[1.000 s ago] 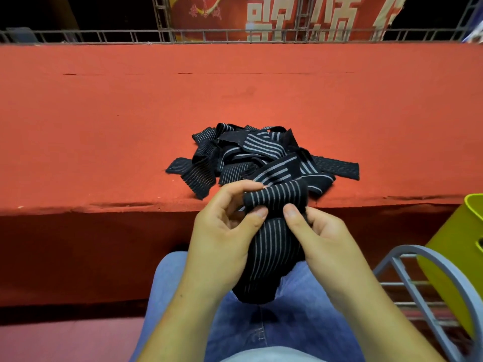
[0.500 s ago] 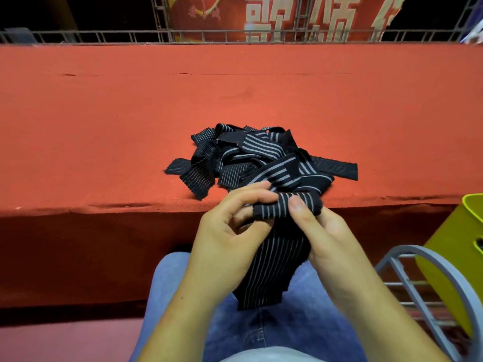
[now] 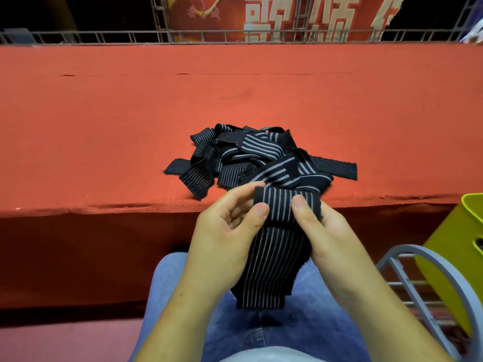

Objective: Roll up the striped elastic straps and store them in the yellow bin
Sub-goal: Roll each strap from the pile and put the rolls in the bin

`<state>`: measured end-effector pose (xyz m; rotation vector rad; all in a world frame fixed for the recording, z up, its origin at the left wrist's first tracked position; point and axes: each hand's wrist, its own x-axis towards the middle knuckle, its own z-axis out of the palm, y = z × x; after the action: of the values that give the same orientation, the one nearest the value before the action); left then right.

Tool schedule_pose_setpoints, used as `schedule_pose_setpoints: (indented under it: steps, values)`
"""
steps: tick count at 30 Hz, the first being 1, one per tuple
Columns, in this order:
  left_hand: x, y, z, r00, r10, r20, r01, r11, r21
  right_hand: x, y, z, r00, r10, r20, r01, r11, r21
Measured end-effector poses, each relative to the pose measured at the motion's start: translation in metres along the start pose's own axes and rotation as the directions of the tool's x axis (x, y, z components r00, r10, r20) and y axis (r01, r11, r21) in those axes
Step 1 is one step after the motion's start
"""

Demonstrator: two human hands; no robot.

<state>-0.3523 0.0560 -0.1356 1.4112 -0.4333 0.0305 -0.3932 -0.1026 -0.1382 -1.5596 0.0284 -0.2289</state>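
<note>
While the strap is only a few turns in, most of this job is clearly still to do. The left hand has its thumb pressing the rolled end against its fingers, and the right hand does the same from the other side, so each grip is pinching the strap, not spread. A long tail hangs toward 6 o'clock, not rolled yet. At 12 o'clock from the hands, the pile sits on the desk, loose and tangled. The bin is off at 4 o'clock, mostly cut off, so I can't tell if anything's in it. Versus half a second back, the left fingers were curled over the top of the roll. Now they've dropped behind it and the thumb sits on the front. The tail looks about the same length.
</note>
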Motion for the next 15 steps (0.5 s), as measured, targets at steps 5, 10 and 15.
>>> schedule_pose_setpoints:
  steps: [5, 10, 15]
  values:
    - [0.0, -0.0009, -0.0012, 0.999, -0.02, 0.031, 0.02, 1.0, -0.01, -0.0001, -0.0001, -0.0016, 0.995, -0.09, -0.045, 0.087, 0.994, -0.064]
    - [-0.0005, -0.001, -0.0014, 0.999, -0.002, 0.046, 0.002, 1.0, -0.013, -0.0005, -0.0005, -0.0015, 0.997, -0.065, -0.045, 0.064, 0.997, -0.036]
    - [-0.002, -0.0013, 0.0006, 0.999, 0.037, 0.012, -0.036, 0.999, -0.028, 0.0009, -0.0002, 0.0008, 0.999, 0.043, -0.025, -0.041, 0.997, 0.062]
